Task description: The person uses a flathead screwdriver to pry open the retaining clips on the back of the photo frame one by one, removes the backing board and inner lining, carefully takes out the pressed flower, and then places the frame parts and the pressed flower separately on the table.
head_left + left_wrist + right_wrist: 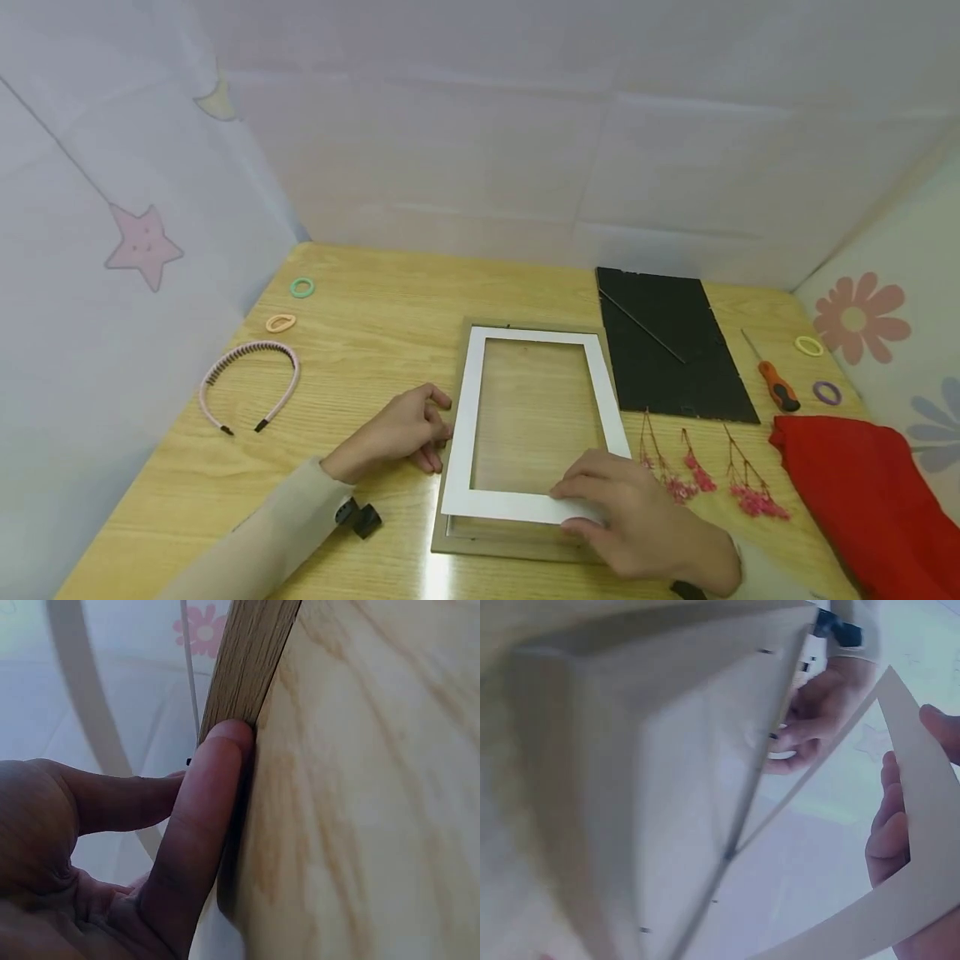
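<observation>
A wooden picture frame (459,543) lies on the table with a white mat (517,505) over its opening. At the mat's lower right corner, my right hand (637,521) pinches the border between thumb and fingers. The right wrist view shows the mat (930,802) tilted, with this end raised off the frame (600,750). My left hand (405,429) is at the left side of the frame, fingers loosely bent. In the left wrist view, a fingertip (234,735) touches the frame's outer wooden side (251,667).
Behind the frame on the right lies a black backing board (663,358). Pink flower sprigs (753,500), an orange-handled screwdriver (776,385) and red cloth (862,492) are at the right. To the left are a pink headband (251,346) and hair ties (302,287).
</observation>
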A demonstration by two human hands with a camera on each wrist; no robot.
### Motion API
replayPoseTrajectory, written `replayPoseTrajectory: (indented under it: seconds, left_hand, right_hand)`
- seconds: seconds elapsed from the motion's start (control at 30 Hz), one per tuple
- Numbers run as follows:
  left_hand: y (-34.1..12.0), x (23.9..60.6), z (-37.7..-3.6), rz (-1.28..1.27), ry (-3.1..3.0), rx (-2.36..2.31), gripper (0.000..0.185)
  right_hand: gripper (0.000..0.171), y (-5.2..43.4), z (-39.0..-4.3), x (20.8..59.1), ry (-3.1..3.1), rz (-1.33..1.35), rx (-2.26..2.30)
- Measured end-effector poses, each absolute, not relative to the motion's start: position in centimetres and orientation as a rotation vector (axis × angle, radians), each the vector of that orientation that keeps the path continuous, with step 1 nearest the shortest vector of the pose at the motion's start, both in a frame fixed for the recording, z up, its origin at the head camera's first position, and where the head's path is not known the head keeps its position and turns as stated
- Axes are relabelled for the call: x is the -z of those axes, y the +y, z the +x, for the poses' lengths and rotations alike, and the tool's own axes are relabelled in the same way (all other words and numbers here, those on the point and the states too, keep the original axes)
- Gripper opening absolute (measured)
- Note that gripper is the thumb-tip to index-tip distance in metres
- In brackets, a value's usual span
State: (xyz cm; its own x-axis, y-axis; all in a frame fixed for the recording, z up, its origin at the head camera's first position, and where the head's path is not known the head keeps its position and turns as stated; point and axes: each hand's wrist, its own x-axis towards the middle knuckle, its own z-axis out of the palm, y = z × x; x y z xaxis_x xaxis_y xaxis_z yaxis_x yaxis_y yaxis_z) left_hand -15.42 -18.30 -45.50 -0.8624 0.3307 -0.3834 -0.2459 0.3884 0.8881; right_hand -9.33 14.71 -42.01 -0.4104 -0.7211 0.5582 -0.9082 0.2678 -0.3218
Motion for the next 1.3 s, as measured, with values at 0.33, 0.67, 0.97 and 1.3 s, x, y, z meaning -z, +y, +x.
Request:
replayPoseTrajectory:
  seconds: [0.33,0.67,0.97,1.3]
  left_hand:
    - [-18.3,45.5,-15.3,0.042,2.174,-1.497,0.040]
    - [-18.0,45.2,-14.4,0.062,2.217,-1.547,0.029]
    - [-17.3,44.9,-12.8,0.030,2.179,-1.520,0.038]
    - [-17.1,45.5,-11.7,0.104,2.089,-1.547,0.027]
  right_hand:
    - [0.016,14.8,-9.6,37.3,-2.314,1.498,-1.058]
    - [0.025,12.0,-15.8,35.7,-2.282,1.521,-1.030]
    - [0.020,4.7,-22.0,35.8,-2.498,1.475,-0.878]
    - [0.021,-5.3,-25.1,38.6,-2.776,1.541,-0.658]
